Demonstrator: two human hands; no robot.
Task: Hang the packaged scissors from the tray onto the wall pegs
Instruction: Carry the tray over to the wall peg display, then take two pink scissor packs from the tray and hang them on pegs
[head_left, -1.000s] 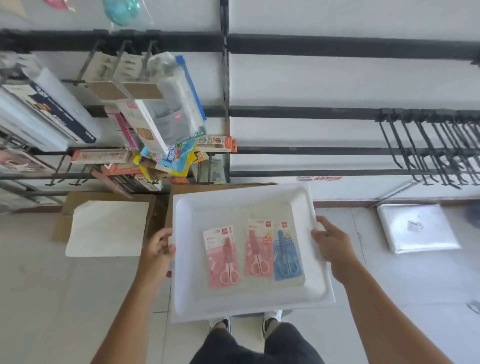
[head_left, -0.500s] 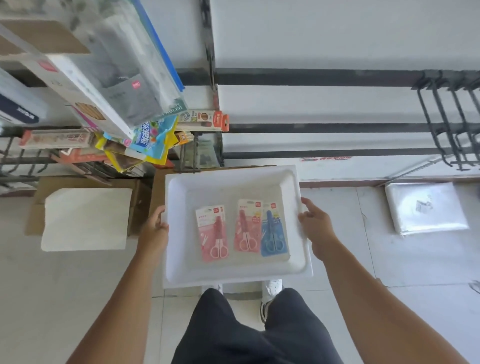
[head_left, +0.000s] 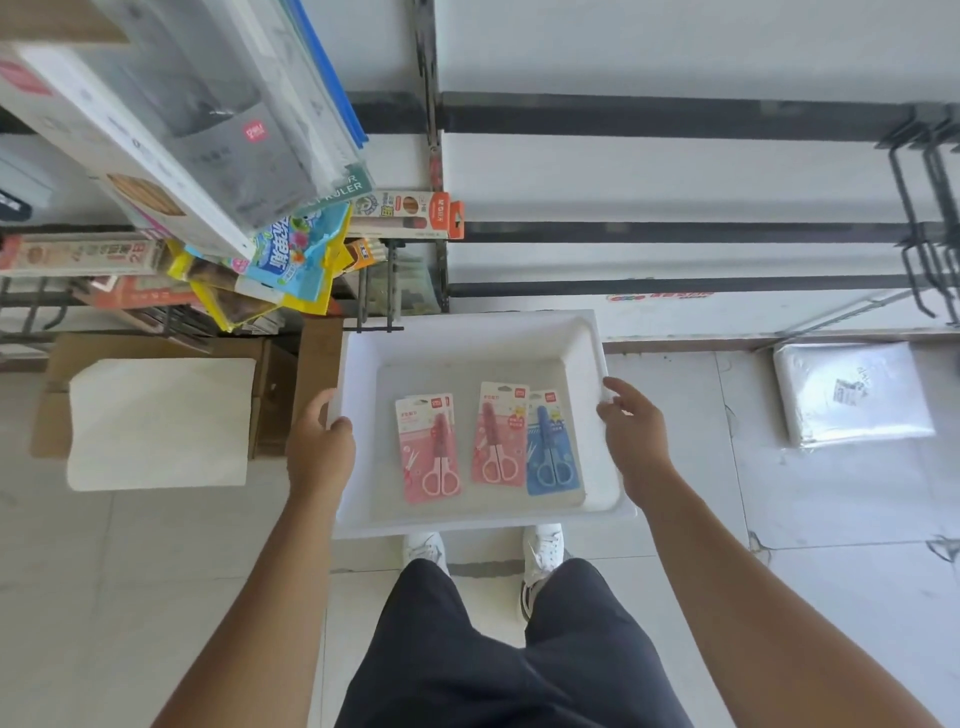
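Scissors packs (head_left: 497, 436) lie flat in the tray (head_left: 467, 340). Left grip (head_left: 319, 449) and right grip (head_left: 635, 441) clasp its side rims.

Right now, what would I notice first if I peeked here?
First, the white tray in the middle, held by the left hand and right hand. In it lie two pink scissors packs and a blue scissors pack at their right. Big hanging packages crowd the upper left.

Hanging packs (head_left: 208, 130) crowd upper left, down to far-left corner of tray (head_left: 467, 332). Mid wall (head_left: 649, 171) open; pegs (head_left: 930, 254) jut far right.
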